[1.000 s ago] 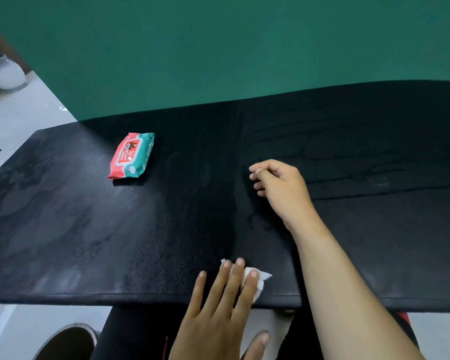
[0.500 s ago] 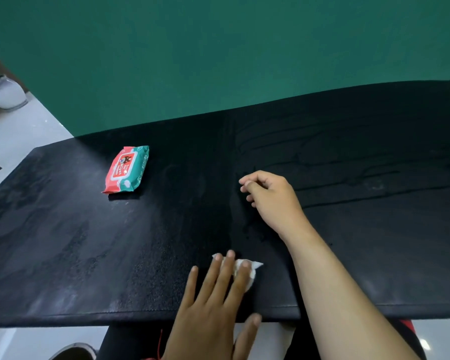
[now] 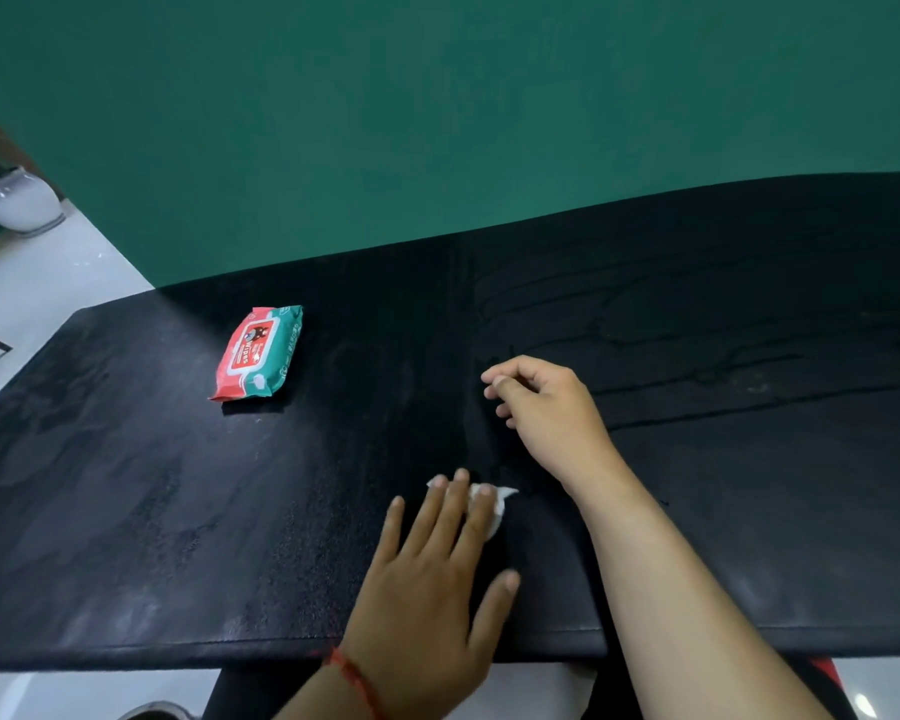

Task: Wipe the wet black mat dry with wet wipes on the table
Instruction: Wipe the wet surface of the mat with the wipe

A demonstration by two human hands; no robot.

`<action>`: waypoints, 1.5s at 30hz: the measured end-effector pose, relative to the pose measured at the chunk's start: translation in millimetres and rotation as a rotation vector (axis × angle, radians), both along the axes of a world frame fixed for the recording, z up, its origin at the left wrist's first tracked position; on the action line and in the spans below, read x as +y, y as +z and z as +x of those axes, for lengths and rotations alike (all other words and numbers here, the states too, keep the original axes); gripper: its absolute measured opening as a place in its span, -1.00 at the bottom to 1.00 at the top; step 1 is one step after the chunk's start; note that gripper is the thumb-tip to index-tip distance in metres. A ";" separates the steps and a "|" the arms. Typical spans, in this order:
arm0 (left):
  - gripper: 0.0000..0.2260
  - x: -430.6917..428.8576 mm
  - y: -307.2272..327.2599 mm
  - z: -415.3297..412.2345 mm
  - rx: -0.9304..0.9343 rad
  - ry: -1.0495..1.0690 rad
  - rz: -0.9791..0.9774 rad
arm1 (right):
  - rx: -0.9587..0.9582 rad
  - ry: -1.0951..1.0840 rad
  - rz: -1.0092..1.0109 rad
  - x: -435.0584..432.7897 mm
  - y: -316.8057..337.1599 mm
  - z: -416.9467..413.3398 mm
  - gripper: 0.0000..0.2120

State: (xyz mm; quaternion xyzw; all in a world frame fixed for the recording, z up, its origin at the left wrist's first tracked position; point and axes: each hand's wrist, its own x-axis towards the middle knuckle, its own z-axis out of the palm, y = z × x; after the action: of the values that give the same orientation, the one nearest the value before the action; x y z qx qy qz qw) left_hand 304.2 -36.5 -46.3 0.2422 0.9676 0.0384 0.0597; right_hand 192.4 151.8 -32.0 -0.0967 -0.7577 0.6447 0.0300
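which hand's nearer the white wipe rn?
Left. The left hand lies flat on the white wipe, pressing it to the black mat; the right hand is farther up the mat, not touching it.

1 black mat (image 3: 126,511), 1 wipes pkt (image 3: 258,353), 1 loose wipe (image 3: 494,509), 2 hands: L hand (image 3: 432,589), R hand (image 3: 546,413); 1 white pot (image 3: 19,202).
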 end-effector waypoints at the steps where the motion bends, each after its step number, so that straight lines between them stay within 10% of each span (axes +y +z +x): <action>1: -0.37 2.7 3.2 -4.8 -0.028 0.010 0.000 | 0.001 0.000 -0.001 0.1 0.0 0.0 -0.79; 45: -0.32 25.6 3.7 -75.2 -0.007 -0.037 0.036 | -0.016 -0.057 0.011 54.5 37.1 -28.0 -0.79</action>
State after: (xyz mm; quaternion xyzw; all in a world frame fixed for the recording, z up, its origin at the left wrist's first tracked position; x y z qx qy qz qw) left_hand 228.9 -10.9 -42.7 0.2609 0.9619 0.0557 0.0596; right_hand 164.5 206.3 5.1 -0.1233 -0.7584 0.6386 0.0427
